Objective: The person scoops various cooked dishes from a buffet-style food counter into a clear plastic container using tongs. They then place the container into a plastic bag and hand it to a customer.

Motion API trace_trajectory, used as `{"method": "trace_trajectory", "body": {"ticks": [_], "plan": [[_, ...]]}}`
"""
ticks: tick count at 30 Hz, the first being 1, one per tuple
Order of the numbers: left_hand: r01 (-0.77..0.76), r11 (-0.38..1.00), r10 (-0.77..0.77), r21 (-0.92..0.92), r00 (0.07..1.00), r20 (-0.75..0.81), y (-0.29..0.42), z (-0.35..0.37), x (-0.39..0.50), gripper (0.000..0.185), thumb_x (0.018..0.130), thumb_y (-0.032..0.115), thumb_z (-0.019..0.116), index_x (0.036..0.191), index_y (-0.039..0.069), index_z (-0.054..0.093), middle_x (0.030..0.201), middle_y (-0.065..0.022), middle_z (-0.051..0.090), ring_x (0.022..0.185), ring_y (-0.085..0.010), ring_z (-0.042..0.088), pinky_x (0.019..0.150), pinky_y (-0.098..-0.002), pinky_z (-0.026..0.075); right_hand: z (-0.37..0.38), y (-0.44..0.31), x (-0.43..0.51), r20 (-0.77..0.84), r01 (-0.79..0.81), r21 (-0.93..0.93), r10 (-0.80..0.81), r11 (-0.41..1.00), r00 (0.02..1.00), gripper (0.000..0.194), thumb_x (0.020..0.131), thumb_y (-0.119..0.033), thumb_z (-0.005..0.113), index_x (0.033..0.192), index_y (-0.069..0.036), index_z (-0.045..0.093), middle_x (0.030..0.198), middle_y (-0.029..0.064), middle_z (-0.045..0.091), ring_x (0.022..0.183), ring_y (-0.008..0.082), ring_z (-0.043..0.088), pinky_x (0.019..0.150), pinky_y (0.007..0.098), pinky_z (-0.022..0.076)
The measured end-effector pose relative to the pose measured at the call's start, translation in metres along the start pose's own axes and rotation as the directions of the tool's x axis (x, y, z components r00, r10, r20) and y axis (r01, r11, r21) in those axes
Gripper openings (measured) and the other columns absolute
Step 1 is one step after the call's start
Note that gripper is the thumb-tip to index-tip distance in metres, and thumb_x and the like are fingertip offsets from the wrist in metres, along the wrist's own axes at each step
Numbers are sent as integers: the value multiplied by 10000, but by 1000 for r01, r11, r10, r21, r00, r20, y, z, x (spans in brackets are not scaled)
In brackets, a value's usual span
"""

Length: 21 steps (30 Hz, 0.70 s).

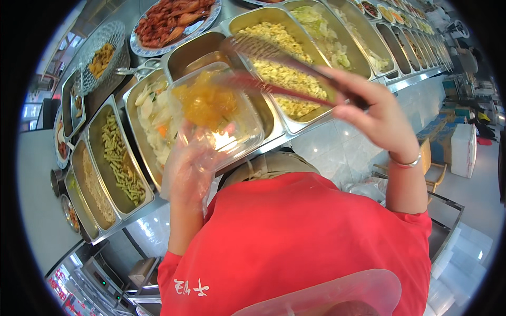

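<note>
My left hand, in a clear plastic glove, holds a clear plastic food container from below and its near side. Glossy orange-yellow food pieces lie in the container. My right hand is bare with a bracelet at the wrist, and grips dark reddish-brown tongs. The jaws are spread and blurred by motion, and I see no food between them. The lower jaw reaches over the container; the upper one is above a steel pan of brown liquid.
Steel pans line the counter: scrambled-egg-like food, cabbage, sliced vegetables and green beans. Behind them are a plate of red-brown meat and a glass bowl. Metal tongs rest by a pan.
</note>
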<state>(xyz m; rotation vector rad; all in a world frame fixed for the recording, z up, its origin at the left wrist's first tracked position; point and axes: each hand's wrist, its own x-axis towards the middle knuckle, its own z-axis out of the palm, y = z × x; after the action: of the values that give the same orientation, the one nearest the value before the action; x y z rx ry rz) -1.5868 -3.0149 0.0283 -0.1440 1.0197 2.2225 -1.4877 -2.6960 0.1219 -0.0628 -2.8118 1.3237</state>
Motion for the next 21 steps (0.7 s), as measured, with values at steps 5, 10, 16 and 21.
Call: {"method": "trace_trajectory", "body": {"ticks": [5, 10, 16, 21], "plan": [[-49, 998, 49, -34, 999, 11, -28, 25, 7, 609, 895, 40, 558, 1479, 84, 392, 1281, -147, 547, 1351, -499, 491, 955, -588, 557, -108, 66, -25, -240, -269, -498, 167, 824, 956, 562, 890, -195, 769, 1422, -132, 599, 755, 70, 609, 665, 213, 552, 664, 332, 475], [-150, 988, 147, -24, 984, -97, -70, 83, 18, 551, 939, 125, 585, 1463, 95, 418, 1334, -134, 559, 1352, -473, 500, 963, -590, 550, -204, 135, -29, -251, -299, -747, 165, 594, 954, 556, 875, -227, 767, 1403, -146, 613, 716, 92, 596, 682, 275, 591, 660, 394, 473], [-184, 983, 186, 29, 964, -188, -107, 147, 37, 580, 955, 181, 594, 1492, 79, 399, 1444, -169, 517, 1359, -445, 504, 973, -568, 546, -266, 184, -15, 18, -85, -835, 181, 544, 983, 492, 864, -253, 755, 1333, -136, 663, 870, 151, 707, 858, 335, 675, 761, 446, 530], [-188, 982, 188, 18, 966, -179, -128, 179, 53, 586, 951, 194, 596, 1494, 82, 405, 1466, -182, 503, 1376, -446, 486, 986, -562, 543, -239, 233, 23, 161, 61, -847, 145, 529, 976, 459, 858, -294, 745, 1273, -106, 691, 973, 174, 730, 973, 348, 689, 840, 454, 547]]}}
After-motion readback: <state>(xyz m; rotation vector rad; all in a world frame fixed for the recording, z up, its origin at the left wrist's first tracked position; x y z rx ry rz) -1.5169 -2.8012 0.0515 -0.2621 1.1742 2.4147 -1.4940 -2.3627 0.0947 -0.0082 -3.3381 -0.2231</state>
